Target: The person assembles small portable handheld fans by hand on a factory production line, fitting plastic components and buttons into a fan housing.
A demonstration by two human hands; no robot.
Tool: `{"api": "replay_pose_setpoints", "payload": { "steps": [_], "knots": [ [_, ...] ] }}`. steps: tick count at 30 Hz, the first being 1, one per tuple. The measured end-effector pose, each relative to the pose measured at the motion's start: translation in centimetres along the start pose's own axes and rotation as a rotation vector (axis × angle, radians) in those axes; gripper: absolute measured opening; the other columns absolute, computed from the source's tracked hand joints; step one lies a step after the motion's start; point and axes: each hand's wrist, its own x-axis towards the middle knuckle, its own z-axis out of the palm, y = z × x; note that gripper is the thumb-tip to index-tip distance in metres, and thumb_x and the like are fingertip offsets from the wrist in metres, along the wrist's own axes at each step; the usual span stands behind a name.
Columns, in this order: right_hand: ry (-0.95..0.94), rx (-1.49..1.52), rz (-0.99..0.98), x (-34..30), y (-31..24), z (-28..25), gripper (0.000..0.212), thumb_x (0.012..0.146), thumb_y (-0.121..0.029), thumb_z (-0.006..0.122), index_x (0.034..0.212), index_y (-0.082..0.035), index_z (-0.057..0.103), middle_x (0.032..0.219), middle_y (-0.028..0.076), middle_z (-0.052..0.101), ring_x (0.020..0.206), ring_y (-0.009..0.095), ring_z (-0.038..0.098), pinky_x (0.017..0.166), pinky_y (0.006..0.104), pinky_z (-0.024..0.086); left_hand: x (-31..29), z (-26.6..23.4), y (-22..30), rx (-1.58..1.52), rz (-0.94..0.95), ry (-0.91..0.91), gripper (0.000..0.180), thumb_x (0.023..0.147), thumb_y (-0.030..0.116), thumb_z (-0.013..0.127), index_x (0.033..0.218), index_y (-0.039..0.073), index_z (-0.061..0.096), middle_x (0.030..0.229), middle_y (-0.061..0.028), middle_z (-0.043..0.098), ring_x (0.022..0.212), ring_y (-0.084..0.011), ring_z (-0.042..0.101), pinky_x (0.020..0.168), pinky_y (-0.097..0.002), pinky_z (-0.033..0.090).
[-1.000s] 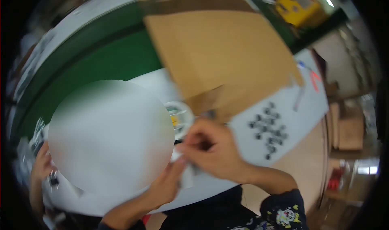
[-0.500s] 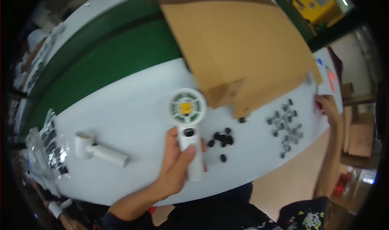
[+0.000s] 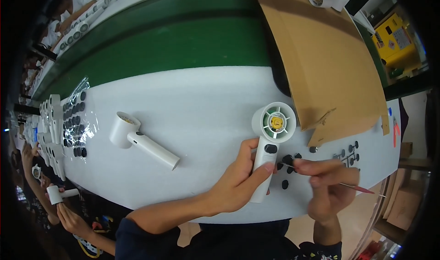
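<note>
My left hand (image 3: 238, 182) is wrapped round the handle of a white handheld fan (image 3: 262, 170), upright, its round grille toward me and a yellow centre showing inside. A black oval button sits below the head. My right hand (image 3: 327, 184) pinches a slim tool (image 3: 360, 188) with a reddish shaft and a thin metal tip; its exact kind is unclear. The tip is close to the fan's handle; whether it touches cannot be made out. Small black round pieces (image 3: 288, 160) lie on the table beside the handle, partly behind my right fingers.
Another white fan (image 3: 153, 150) lies on the white table (image 3: 197, 99) to the left. Beyond it are bagged black pieces (image 3: 75, 122) and stacked fans (image 3: 54, 118). A cardboard sheet (image 3: 325, 67) covers the right back, near a green belt (image 3: 183, 40). At lower left another person's hand (image 3: 73, 221) holds a fan.
My right hand has come from the table's far right edge to beside the fan, now with the slim tool plainly in it. The view has shifted; my left hand still grips the fan.
</note>
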Motion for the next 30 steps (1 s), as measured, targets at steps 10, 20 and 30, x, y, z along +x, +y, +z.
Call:
{"api": "replay_pose_setpoints", "payload": {
  "steps": [10, 20, 30],
  "knots": [
    [-0.139, -0.26, -0.021, 1.2, 0.1, 0.6, 0.021, 0.072, 0.019, 0.057, 0.072, 0.0, 0.048, 0.087, 0.02, 0.066, 0.084, 0.03, 0.067, 0.07, 0.0322, 0.056, 0.3, 0.3, -0.3, 0.067, 0.037, -0.009, 0.04, 0.094, 0.016, 0.045, 0.124, 0.0, 0.024, 0.092, -0.0144, 0.055, 0.08, -0.0185, 0.056, 0.068, -0.033, 0.045],
    [-0.286, -0.51, -0.328, 1.8, 1.4, 1.3, 0.025, 0.067, 0.011, 0.068, 0.066, -0.003, 0.047, 0.081, 0.014, 0.065, 0.078, 0.027, 0.068, 0.058, 0.0269, 0.057, 0.1, 0.7, -0.5, 0.344, 0.126, 0.124, 0.036, 0.092, 0.013, 0.045, 0.118, -0.003, 0.026, 0.068, -0.0229, 0.057, 0.06, -0.0397, 0.058, 0.054, -0.0445, 0.043],
    [-0.042, -0.163, -0.319, -1.0, -2.3, -0.9, 0.012, 0.082, -0.001, 0.059, 0.075, 0.0, 0.049, 0.094, 0.016, 0.063, 0.09, 0.029, 0.063, 0.077, 0.0388, 0.052, 0.5, -0.3, -0.6, 0.164, 0.074, 0.136, 0.038, 0.094, 0.019, 0.045, 0.123, 0.003, 0.025, 0.086, -0.0123, 0.058, 0.073, -0.0183, 0.059, 0.067, -0.0328, 0.046]
  ]
}}
